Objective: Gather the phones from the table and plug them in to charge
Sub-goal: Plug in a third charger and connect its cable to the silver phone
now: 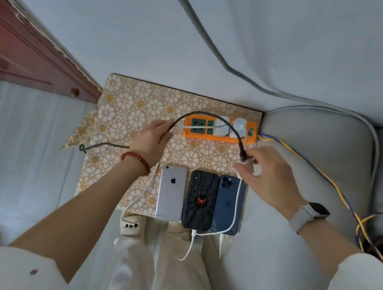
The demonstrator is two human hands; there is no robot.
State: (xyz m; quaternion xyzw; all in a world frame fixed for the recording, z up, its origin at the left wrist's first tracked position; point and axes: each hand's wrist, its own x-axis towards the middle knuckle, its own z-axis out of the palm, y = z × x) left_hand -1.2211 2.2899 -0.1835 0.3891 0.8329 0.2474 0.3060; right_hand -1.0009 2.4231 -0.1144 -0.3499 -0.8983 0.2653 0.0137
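Observation:
Three phones lie face down in a row at the table's near edge: a silver phone (pixel 171 192), a black phone with a red spider (pixel 200 200) and a blue phone (pixel 227 203). White cables enter the black and blue phones from below. My left hand (pixel 151 141) grips a black braided cable (pixel 205 116) that arches over the orange power strip (pixel 221 131). My right hand (pixel 269 176) pinches the cable's plug end together with a small white adapter (pixel 246 163). The cable's other end trails off the table's left side.
The small table has a gold floral cover (pixel 124 112). Two white adapters (pixel 230 127) sit in the strip. Blue and yellow wires (pixel 321 172) run right over a grey cushioned seat (pixel 313 145). A white socket block (pixel 129 227) hangs below the table edge. A red wooden frame (pixel 23 48) stands at left.

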